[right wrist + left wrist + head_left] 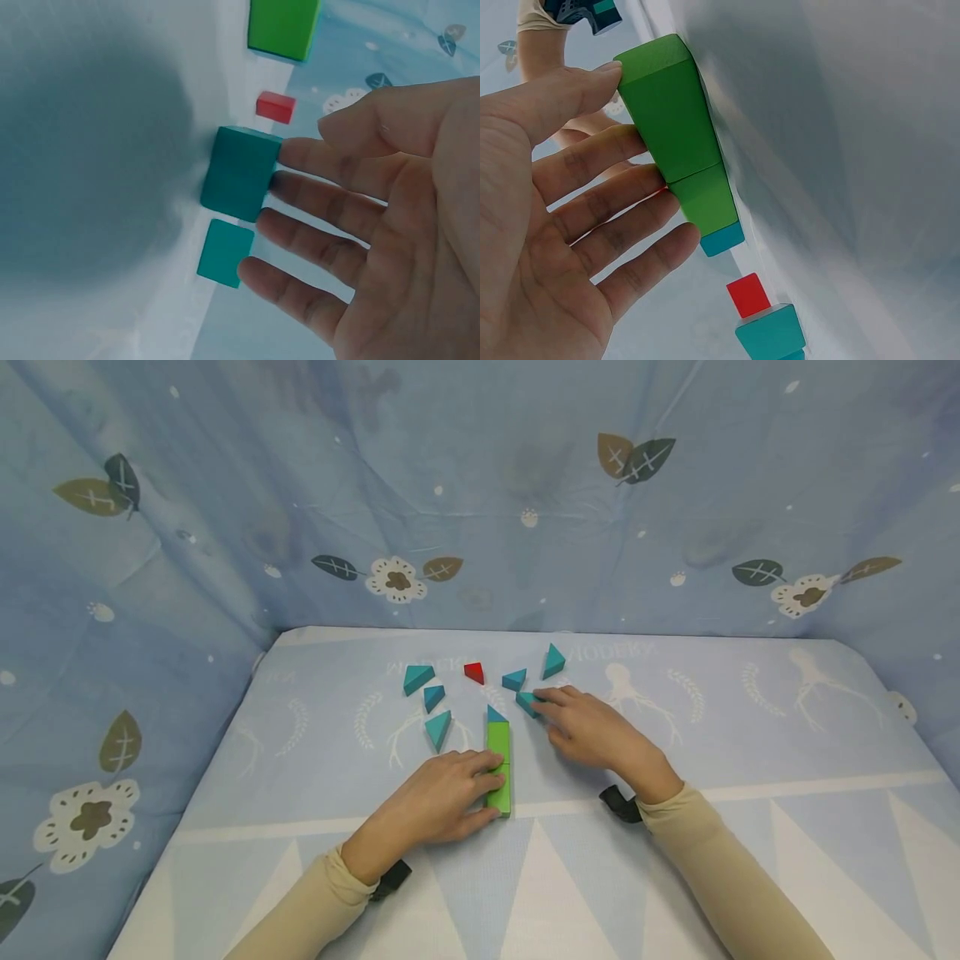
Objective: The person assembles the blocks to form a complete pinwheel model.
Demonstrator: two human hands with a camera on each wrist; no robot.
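Note:
Two green rectangular blocks [498, 789] lie end to end, with a small blue triangular block [496, 714] at their far end. Along their left side rests my left hand [446, 795]; its fairly straight fingertips touch the green blocks, and the thumb is at the near end. My right hand [588, 727] reaches in from the right, its extended fingertips touching the top of a teal triangular block [240, 174]. The right thumb stands apart from that block. Beyond it are a blue triangular block [513, 680] and a taller teal triangular block [553, 662].
Left of the green blocks lie a teal triangular block [438, 730], a small blue one [433, 697] and another teal one [417, 677]. A red block [474, 672] sits farther back. The patterned tabletop [705, 727] meets a blue fabric backdrop [480, 493] behind.

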